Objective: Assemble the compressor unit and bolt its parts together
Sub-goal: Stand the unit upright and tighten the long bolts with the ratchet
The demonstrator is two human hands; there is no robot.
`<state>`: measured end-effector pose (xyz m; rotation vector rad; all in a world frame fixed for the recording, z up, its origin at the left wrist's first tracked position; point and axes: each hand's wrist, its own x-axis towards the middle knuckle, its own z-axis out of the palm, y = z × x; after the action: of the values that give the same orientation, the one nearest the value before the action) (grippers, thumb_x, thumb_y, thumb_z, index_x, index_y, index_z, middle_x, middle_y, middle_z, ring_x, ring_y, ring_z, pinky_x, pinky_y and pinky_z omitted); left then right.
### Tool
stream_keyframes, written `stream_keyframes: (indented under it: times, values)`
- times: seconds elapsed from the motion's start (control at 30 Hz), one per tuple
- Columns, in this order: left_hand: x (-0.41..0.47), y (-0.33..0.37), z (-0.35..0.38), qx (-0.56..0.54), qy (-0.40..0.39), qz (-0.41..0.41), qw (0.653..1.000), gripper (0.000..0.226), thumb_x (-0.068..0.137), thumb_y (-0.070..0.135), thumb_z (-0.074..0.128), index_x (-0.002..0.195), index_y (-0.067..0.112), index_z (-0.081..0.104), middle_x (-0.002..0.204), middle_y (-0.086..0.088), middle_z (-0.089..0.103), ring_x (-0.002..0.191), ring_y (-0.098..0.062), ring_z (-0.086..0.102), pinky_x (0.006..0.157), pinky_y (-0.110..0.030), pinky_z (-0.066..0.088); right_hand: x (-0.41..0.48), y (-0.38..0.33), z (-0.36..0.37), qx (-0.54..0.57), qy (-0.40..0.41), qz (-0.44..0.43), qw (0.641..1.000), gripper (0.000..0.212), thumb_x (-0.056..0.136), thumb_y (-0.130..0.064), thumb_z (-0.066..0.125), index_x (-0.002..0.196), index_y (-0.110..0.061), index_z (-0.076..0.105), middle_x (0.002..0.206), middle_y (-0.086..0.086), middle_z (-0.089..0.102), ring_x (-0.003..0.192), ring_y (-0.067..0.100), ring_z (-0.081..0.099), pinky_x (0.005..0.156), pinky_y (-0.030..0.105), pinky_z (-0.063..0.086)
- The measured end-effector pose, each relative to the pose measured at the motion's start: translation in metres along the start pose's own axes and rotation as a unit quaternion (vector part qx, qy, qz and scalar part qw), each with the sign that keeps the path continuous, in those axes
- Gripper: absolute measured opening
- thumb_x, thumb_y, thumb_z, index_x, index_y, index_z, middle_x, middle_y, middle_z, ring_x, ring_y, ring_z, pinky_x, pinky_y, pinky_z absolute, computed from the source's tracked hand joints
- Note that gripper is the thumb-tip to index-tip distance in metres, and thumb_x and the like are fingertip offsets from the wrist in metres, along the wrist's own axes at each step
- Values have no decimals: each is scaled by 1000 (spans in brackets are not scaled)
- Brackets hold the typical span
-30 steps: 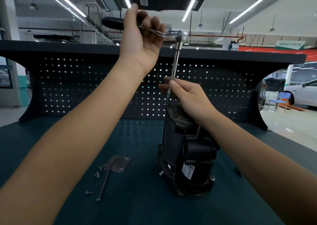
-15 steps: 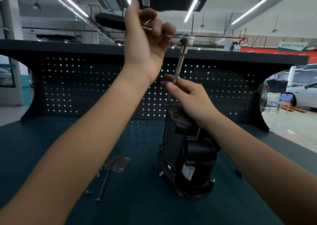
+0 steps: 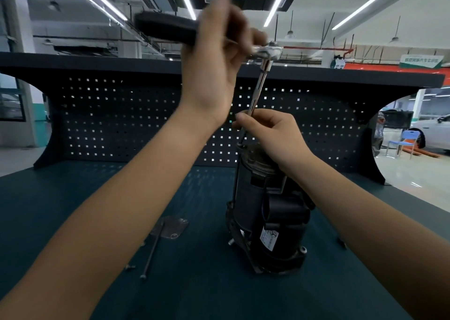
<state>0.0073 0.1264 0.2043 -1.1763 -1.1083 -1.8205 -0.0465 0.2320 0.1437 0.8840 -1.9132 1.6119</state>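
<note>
Workshop worktop (image 3: 73, 210), dark green and backed by a pegboard (image 3: 121, 115), carries the compressor (image 3: 263, 210). The compressor stands upright, right of centre.

The left hand (image 3: 214, 68) is raised high above the unit with its fingers curled round the ratchet (image 3: 165, 30). The handle lies roughly level and points left from the head. The hand is motion-blurred, so the exact finger placement cannot be read.

The extension (image 3: 259, 88) runs from the ratchet head down to the left rim of the compressor top. Its long axis is steep but not plumb, as the top end leans right of the bottom end. The right hand (image 3: 270, 134) pinches the extension low down, just above the compressor top. It is the hand nearer the fastener.

Judgement: the next swing turns about this tilted axis. The right hand should bring the extension in line with the fastener, or the socket may cam off.

A long bolt (image 3: 152, 251) and a plate (image 3: 170, 227) lie left of the compressor.
</note>
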Motion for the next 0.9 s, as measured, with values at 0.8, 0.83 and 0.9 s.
stream_keyframes:
  times: [0.8, 0.83, 0.9]
  values:
    - [39, -17, -16, -233, 157, -145, 949, 32, 98, 25, 41, 70, 10, 47, 38, 4, 40, 39, -9, 50, 57, -28, 54, 1, 0, -1, -22, -15, -2, 1000, 17, 94, -25, 50, 96, -31, 67, 100, 29, 65, 98, 50, 52, 74, 46, 48]
    - [41, -18, -17, -239, 176, -156, 942, 32, 98, 25, 42, 69, 10, 47, 38, 5, 40, 38, -9, 50, 58, -28, 54, 2, 2, 1, -26, -11, -5, 1000, 19, 95, -22, 50, 101, -26, 67, 94, 21, 69, 96, 51, 52, 71, 43, 48]
    - [39, -19, -16, -206, 167, -157, 951, 32, 98, 24, 41, 69, 11, 46, 39, 5, 42, 41, -10, 52, 62, -29, 53, 3, 2, 2, -29, 2, -10, 1000, 21, 95, -17, 50, 107, -15, 66, 84, -4, 71, 96, 45, 57, 77, 41, 49]
